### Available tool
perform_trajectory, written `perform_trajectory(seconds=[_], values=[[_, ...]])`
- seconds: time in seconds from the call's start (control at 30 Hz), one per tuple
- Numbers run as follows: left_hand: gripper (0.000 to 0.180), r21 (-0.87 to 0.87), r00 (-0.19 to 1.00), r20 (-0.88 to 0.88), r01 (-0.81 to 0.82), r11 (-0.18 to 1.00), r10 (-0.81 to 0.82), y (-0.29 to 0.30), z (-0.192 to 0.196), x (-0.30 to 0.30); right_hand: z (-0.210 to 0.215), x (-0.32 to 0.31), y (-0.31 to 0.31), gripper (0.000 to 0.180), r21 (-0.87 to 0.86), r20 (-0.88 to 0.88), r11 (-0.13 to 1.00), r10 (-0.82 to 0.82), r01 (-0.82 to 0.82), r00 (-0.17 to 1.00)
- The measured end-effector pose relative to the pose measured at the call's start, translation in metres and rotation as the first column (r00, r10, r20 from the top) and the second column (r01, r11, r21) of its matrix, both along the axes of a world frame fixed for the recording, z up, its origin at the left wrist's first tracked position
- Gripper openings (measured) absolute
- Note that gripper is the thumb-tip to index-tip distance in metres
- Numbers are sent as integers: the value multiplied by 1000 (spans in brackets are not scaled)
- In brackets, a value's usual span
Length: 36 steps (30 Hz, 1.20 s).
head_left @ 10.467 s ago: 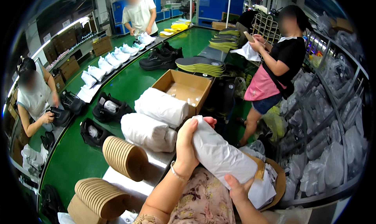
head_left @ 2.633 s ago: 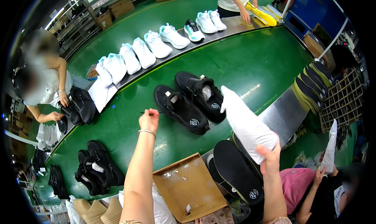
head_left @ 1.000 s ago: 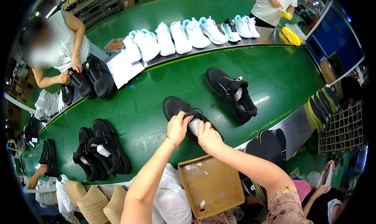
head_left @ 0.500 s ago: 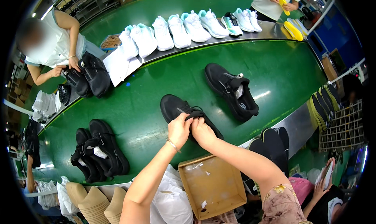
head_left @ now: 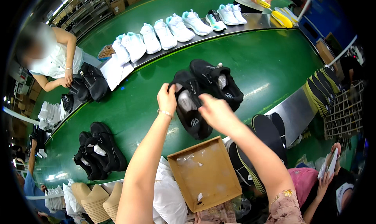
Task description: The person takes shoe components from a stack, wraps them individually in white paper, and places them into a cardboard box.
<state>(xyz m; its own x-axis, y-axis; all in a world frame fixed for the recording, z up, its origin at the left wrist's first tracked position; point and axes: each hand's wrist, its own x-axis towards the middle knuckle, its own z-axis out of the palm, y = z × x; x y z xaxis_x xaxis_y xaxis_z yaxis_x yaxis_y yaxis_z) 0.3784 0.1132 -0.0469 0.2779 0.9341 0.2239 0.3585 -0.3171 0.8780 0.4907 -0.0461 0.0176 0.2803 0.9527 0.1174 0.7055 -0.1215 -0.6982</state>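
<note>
Both hands lift a black shoe (head_left: 190, 108) above the green desk (head_left: 270, 63). The left hand (head_left: 167, 98) pinches its rim; the right hand (head_left: 214, 112) clamps its side.

on the green conveyor belt (head_left: 274, 63) we see a second black shoe (head_left: 219, 83) mid-belt, a black pair (head_left: 100, 149) near its left end, white sneakers (head_left: 172, 28) lining the far edge, and an open cardboard box (head_left: 205, 173) off its near edge.

Green conveyor belt (head_left: 274, 63), storage shelves (head_left: 84, 8)
</note>
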Motion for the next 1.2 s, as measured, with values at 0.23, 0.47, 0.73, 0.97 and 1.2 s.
perform_trajectory(seconds=[0.23, 0.47, 0.73, 0.97, 1.2], values=[[59, -323, 976, 8, 208, 923, -217, -15, 2, 18, 53, 5, -123, 22, 85, -431, 891, -371, 446, 823], [66, -47, 963, -107, 244, 969, -248, -34, 80, -103, 74, -102, -207, 22, 49, -516, 840, -443, 541, 733], [42, 329, 644, 343, 600, 729, -684, -263, 190, -236, 54, -218, -273, 21, -44, -461, 831, -509, 554, 727], [38, -231, 468, 298, 881, 412, -832, -356, 102, -303, 10, -272, -365, 21, -195, -531, 611, -723, 767, 441], [22, -385, 540, 227, 814, 434, -811, -352, 45, -320, -42, -352, -459, 17, -411, -510, 319, -857, 854, 74]])
